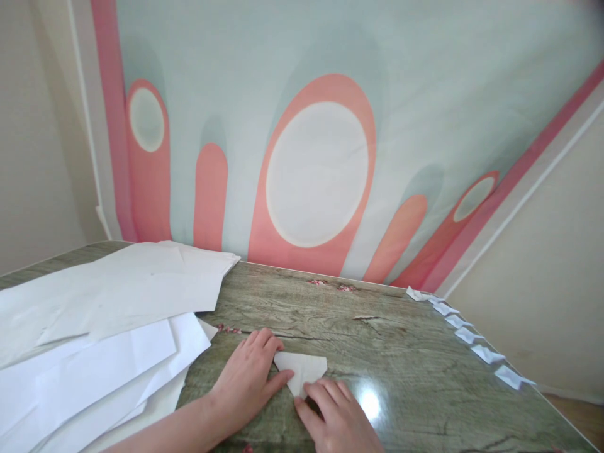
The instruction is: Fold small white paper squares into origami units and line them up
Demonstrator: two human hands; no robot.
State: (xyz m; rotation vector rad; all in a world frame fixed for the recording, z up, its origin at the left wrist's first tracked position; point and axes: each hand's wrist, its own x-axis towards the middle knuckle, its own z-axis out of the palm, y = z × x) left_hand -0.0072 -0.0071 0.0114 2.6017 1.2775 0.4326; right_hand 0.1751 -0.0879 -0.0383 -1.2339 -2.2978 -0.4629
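A small piece of folded white paper (304, 365) lies on the wood-patterned table, wide along its far edge and narrowing to a point toward me. My left hand (250, 377) holds its left side, with the thumb resting on the paper and the fingers bunched at the far left corner. At the near point, my right hand (337, 412) has thumb and index finger closed together on the paper. The other right fingers are curled beside it, and the underside of the paper is hidden.
Large white sheets (155, 283) are piled at the back left, with cut white strips (108, 371) overlapping nearer me. Several small folded paper pieces (486, 354) line the table's right edge. A printed backdrop (406, 113) hangs behind the table (406, 358).
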